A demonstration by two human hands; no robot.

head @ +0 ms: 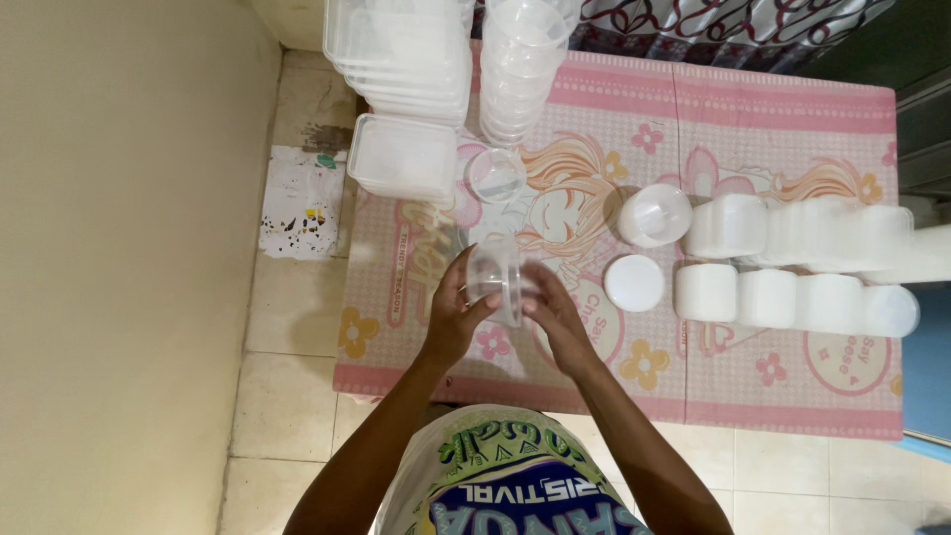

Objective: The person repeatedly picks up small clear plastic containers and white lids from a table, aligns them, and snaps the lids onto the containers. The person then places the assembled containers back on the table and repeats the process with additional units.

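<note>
**Clear cup held between both hands over the pink table**

We hold a clear cup point(493, 277) between our two hands, above the near middle of the table point(792, 99). Our left hand point(454, 315) curls around the cup's left side, fingers bent against its wall. Our right hand point(555, 315) meets it from the other side, fingertips on the rim or on something thin and clear at the mouth; we cannot tell whether that is a lid or only the cup's edge. Neither hand is spread flat; both grip lightly.

As to progress, we judge from what lies about us. At the far edge a tall stack of cups point(520, 69) stands tilted, and beside it on the left a stack of boxes point(401, 50), with one more box point(401, 159) lying just in front. A single loose cup point(495, 175) sits near that box, apart from the stack. To our right lie a tub point(656, 214) and a round white lid point(634, 283), and further right two rows of white tubs point(802, 263) lie on their sides, touching one another.

With stacks this high on the far edge, we reckon most of the work is still ahead.
</note>
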